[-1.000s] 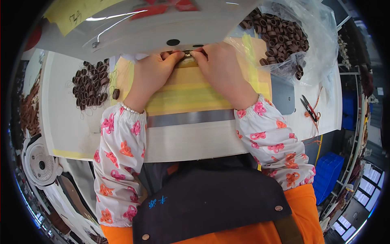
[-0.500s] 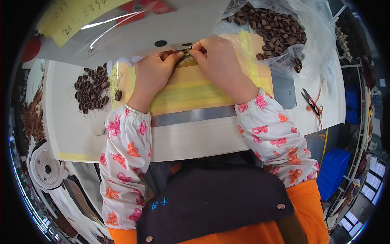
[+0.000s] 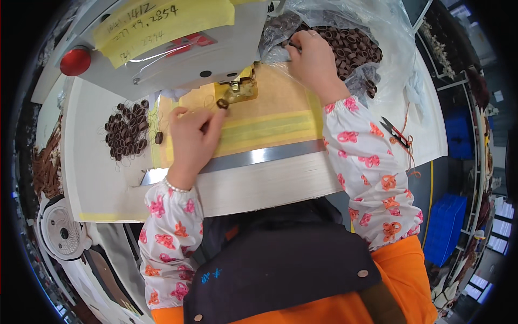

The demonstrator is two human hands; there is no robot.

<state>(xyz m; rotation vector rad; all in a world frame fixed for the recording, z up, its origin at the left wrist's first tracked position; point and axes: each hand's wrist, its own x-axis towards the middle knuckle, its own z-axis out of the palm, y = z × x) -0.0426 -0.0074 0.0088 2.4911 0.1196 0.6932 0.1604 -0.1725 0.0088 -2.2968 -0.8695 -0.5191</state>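
My left hand [image 3: 193, 137] is just left of the sewing machine's presser foot [image 3: 236, 86], its fingers closed. A small brown leather-look loop [image 3: 223, 103] is held at its fingertip and thumb, with a thin thread trailing near it. Farther right, my right hand [image 3: 314, 65] reaches to the edge of a clear plastic bag [image 3: 396, 32]. Its thumb and fingers pinch a dark piece [image 3: 294, 47] that looks like another brown loop, partly hidden. Many brown loops [image 3: 353, 51] lie heaped in that bag, beyond and right of the hand.
A grey machine head [image 3: 178, 59] with a red button [image 3: 75, 60] overhangs the table. More brown loops with loose threads [image 3: 127, 129] lie at the left. Red-handled scissors [image 3: 396, 133] rest at the right. A white fan [image 3: 62, 227] stands lower left, a blue crate [image 3: 445, 229] lower right.
Both hands have left the presser foot. The left has drawn back left and nearer with a loop; the right has moved right to the bag of loops. The whole view has shifted.
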